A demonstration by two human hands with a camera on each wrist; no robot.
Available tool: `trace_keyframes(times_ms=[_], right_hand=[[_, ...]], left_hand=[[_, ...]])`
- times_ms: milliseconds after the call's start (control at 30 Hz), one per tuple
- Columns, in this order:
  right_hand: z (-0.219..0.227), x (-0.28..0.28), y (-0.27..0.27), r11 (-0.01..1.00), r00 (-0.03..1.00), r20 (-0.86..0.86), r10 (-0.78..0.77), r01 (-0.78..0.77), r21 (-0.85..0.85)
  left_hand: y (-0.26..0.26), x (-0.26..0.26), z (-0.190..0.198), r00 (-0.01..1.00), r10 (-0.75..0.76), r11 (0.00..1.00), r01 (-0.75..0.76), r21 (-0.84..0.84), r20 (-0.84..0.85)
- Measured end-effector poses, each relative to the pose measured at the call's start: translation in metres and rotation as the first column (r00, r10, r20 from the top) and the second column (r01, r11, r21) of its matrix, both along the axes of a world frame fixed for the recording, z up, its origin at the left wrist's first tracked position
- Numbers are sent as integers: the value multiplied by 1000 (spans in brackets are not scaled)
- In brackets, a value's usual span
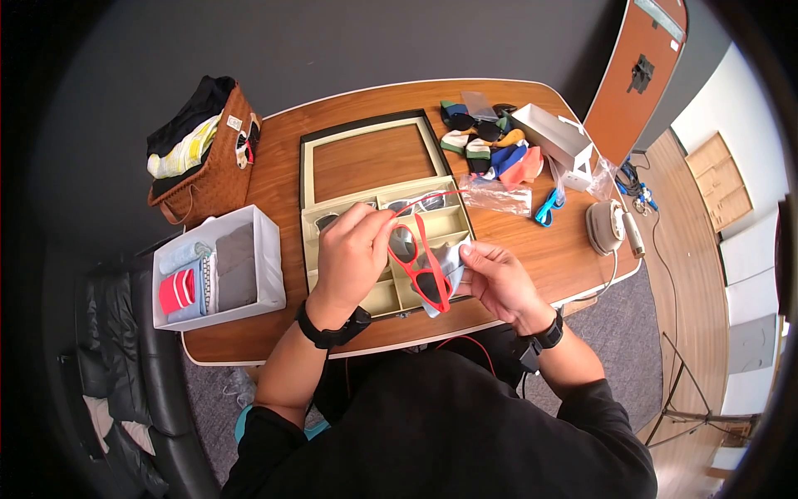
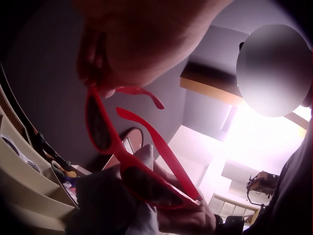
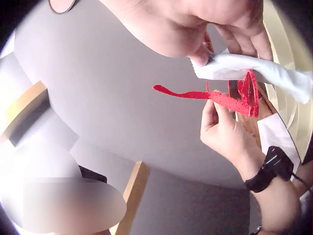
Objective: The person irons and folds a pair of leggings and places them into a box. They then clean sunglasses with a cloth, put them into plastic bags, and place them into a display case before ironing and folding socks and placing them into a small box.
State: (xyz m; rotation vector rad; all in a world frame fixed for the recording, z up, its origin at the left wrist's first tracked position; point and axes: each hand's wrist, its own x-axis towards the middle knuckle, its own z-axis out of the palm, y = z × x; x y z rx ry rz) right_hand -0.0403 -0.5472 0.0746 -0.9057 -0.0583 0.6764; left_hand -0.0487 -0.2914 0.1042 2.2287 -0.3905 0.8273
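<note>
Red-framed sunglasses [image 1: 421,268] with dark lenses are held up over the lower part of the divided case [image 1: 376,298]. My left hand [image 1: 351,254] pinches them at the hinge end of one lens; both temple arms stand unfolded. In my right hand [image 1: 502,281] a pale grey-blue cloth [image 1: 451,264] is pinched between thumb and fingers, against the other lens. The left wrist view shows the cloth [image 2: 143,215] behind the lower lens of the sunglasses [image 2: 146,188]. From the right wrist, the cloth [image 3: 244,66] hangs across the frame's far end.
Other glasses [image 1: 428,202] lie in the case's upper compartments. Right of it are colourful socks [image 1: 499,158], blue glasses [image 1: 549,208], a white open box [image 1: 555,137], plastic bags and a white corded device [image 1: 605,227]. On the left stand a white bin [image 1: 270,274] and a brown basket [image 1: 218,179] with clothes.
</note>
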Motion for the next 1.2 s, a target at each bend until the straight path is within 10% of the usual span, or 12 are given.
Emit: trace_keyframes(times_ms=[733, 800, 1200], right_hand=[[-21, -23, 13, 951, 997, -29, 73, -78, -299], [-16, -25, 8, 993, 970, -220, 107, -96, 61], [-27, -30, 5, 934, 976, 188, 111, -38, -356]], left_hand=[[-15, -3, -24, 991, -1, 990, -19, 143, 137], [-13, -3, -25, 992, -4, 991, -13, 135, 126], [-18, -7, -23, 992, -21, 999, 15, 50, 124]])
